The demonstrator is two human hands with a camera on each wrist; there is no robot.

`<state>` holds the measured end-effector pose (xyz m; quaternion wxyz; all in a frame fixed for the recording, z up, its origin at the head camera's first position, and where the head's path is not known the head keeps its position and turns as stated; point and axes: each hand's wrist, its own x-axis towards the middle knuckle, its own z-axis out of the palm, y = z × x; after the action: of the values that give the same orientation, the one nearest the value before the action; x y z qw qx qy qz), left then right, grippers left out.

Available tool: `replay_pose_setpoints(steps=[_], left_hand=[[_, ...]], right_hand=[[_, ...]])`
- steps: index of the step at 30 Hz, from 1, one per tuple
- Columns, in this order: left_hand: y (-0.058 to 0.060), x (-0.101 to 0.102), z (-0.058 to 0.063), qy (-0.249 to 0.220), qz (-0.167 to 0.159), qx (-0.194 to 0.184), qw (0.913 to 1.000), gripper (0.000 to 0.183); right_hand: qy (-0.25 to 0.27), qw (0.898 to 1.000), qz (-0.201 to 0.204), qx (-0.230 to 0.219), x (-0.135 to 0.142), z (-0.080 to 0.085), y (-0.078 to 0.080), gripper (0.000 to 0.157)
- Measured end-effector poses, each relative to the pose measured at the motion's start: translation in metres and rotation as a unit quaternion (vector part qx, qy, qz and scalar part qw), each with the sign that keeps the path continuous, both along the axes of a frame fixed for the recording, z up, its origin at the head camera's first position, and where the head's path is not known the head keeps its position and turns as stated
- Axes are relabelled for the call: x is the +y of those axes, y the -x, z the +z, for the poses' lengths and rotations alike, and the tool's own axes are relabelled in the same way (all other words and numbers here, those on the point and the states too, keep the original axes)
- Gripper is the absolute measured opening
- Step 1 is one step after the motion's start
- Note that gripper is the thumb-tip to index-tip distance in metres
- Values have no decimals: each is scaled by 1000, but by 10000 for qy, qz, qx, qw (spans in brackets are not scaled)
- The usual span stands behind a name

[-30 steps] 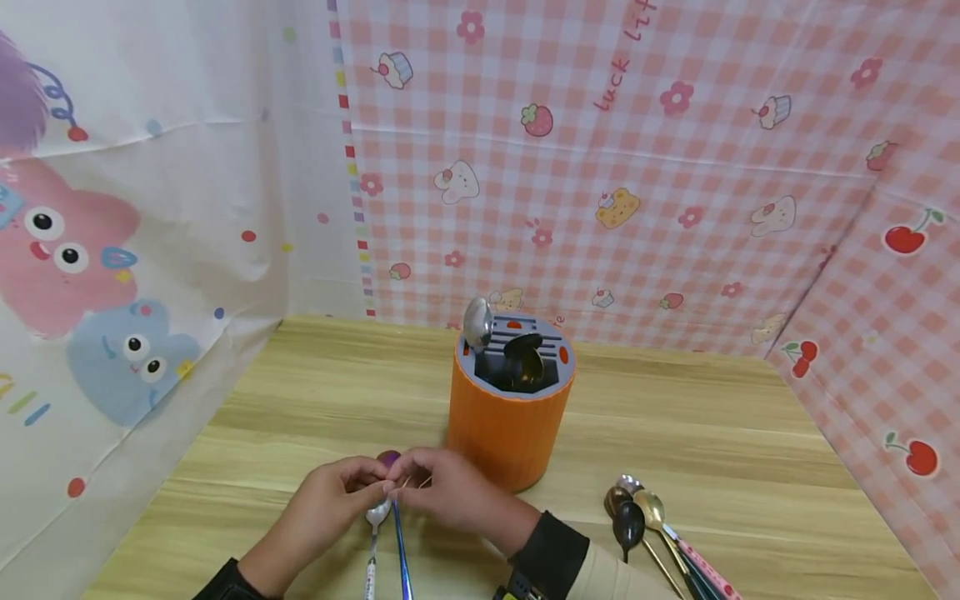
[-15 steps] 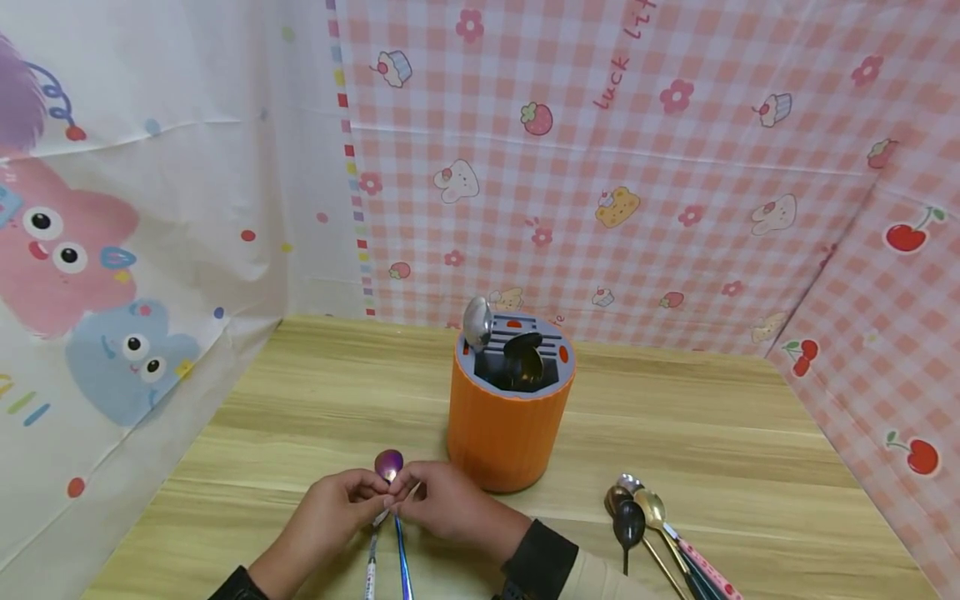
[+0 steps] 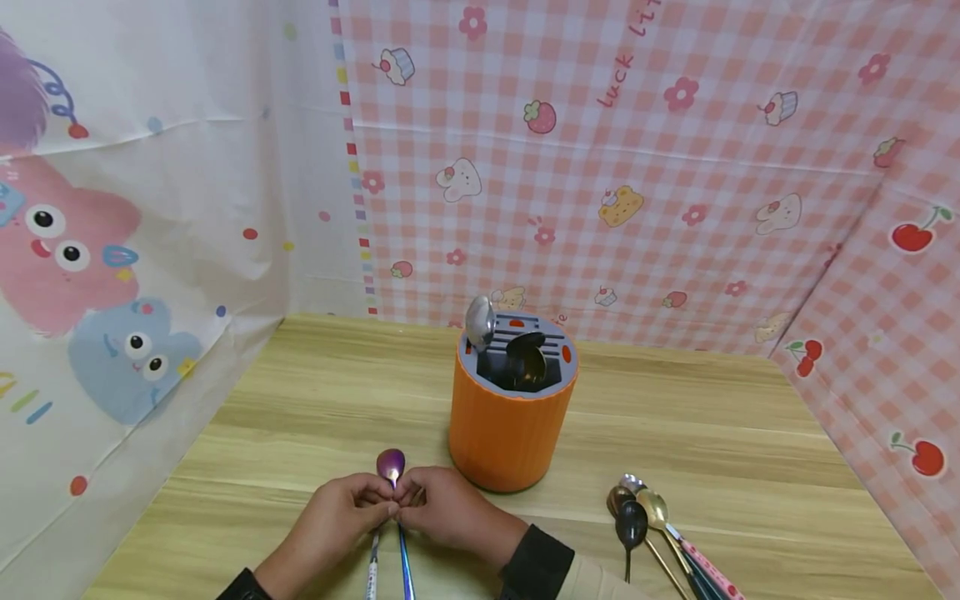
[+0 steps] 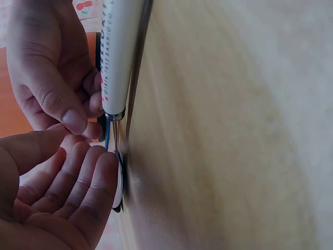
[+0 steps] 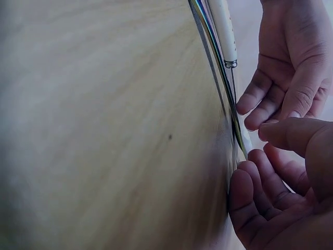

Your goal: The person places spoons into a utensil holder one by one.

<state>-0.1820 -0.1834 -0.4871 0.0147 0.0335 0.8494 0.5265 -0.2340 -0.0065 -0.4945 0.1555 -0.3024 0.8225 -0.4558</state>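
On the table lie an iridescent purple-blue spoon (image 3: pixel 391 463) and, at its left, a spoon with a white printed handle (image 4: pixel 117 57). My left hand (image 3: pixel 341 512) and right hand (image 3: pixel 446 507) meet fingertip to fingertip over their necks. The fingers of both are curled, thumbs toward the index fingers. In the left wrist view the left thumb reaches the right hand's fingertips beside the white handle. The right wrist view has the lower fingers close to the tabletop and the spoon stem. I cannot tell what, if anything, is pinched. The white-handled spoon's bowl is hidden under the hands in the head view.
An orange ribbed utensil holder (image 3: pixel 506 442) with a grey slotted top stands behind the hands. A silver spoon (image 3: pixel 480 323) and a dark ladle-like utensil (image 3: pixel 528 367) stick out of it. Several spoons (image 3: pixel 652 508) lie in a fanned bunch at the right. Printed cloths hang around the table.
Both hands have come slightly lower and nearer the person, uncovering the purple spoon bowl. A thin tan strand seen earlier at the right fingers no longer shows. The spoons and holder stay put.
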Motion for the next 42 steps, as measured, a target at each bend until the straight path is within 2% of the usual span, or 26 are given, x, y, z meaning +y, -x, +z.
replay_pose_setpoints(steps=[3,12,17,23,30,37,40,42], left_hand=[[0,1,0,-41,-99,-20,9999,10],[1,-1,-3,74,-473,11,9989,9],[1,-1,-3,226,-648,58,9976,7],[2,0,-3,316,-639,46,9974,7],[3,3,-2,399,-571,77,9975,10],[4,2,-1,232,-694,-131,9972,9],[5,2,-1,198,-724,-133,9971,8],[5,2,0,210,-694,-163,9972,8]], right_hand=[[-48,10000,-37,75,0,0,0,10],[-444,9957,27,808,-5,-5,0,7],[-712,9940,-38,830,-7,-6,-1,14],[-904,9916,-328,865,-8,-2,-4,16],[-1021,9909,-705,528,-8,0,-5,17],[-1073,9917,-681,189,-6,3,-3,14],[-966,9935,-585,-134,-4,3,0,6],[-768,9936,-583,-584,-2,3,2,4]])
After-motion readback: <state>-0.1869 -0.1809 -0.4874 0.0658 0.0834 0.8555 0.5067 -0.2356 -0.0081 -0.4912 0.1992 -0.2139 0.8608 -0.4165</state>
